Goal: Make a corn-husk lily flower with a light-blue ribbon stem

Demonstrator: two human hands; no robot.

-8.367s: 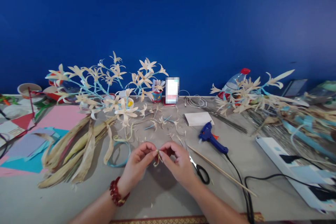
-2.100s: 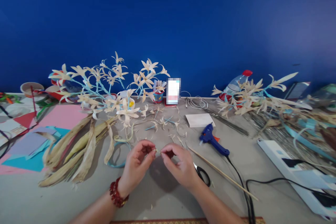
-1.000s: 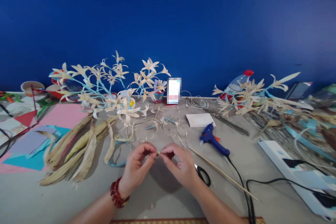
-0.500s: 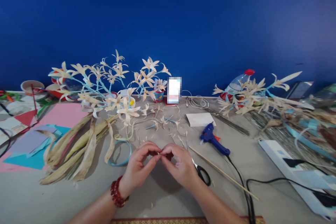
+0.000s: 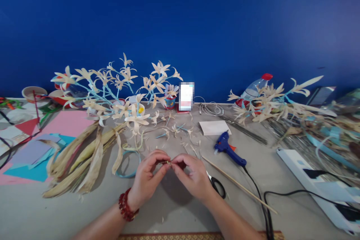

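Observation:
Near the middle of the table, my left hand (image 5: 150,172) and my right hand (image 5: 191,174) meet at the fingertips. Both pinch a small, thin, pale-brown piece (image 5: 168,162), mostly covered by the fingers; its kind cannot be made out. A red bead bracelet circles my left wrist. Scissors (image 5: 218,187) with black handles lie just right of my right hand, partly hidden behind it. Left of my left hand are a roll of light-blue tape (image 5: 118,170) and dried corn husks (image 5: 94,165). Small husk flowers on blue stems (image 5: 177,130) lie beyond my fingers.
A blue glue gun (image 5: 229,149) trails its black cord toward the front edge. A wooden stick (image 5: 239,183) lies slantwise. At right is a white power strip (image 5: 309,185). Branches of husk flowers (image 5: 104,82) stand at the back left, near a phone (image 5: 186,96). Coloured paper (image 5: 30,153) lies left.
The fingertips have shifted slightly, and a bit more of the small pale-brown piece shows between them. Everything on the table stays put.

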